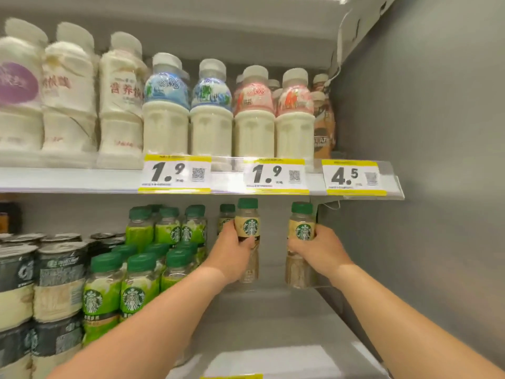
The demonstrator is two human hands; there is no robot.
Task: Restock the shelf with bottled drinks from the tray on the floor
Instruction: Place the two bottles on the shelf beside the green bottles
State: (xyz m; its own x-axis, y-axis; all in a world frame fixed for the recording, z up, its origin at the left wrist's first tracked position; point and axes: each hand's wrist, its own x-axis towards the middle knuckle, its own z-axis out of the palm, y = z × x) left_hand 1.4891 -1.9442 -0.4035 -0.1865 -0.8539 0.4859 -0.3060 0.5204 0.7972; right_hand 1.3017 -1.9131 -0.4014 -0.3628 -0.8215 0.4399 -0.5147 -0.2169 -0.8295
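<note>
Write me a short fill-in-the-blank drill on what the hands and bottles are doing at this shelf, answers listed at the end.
1. The left hand and the right hand each grip one coffee bottle with a ____ cap.
2. The bottle in the right hand is the one nearer the grey ____ of the cooler.
3. The price tag directly above the right hand reads ____.
4. Left of the left-hand bottle stand bottles with ____ labels.

Answers: green; side wall; 4.5; green
</note>
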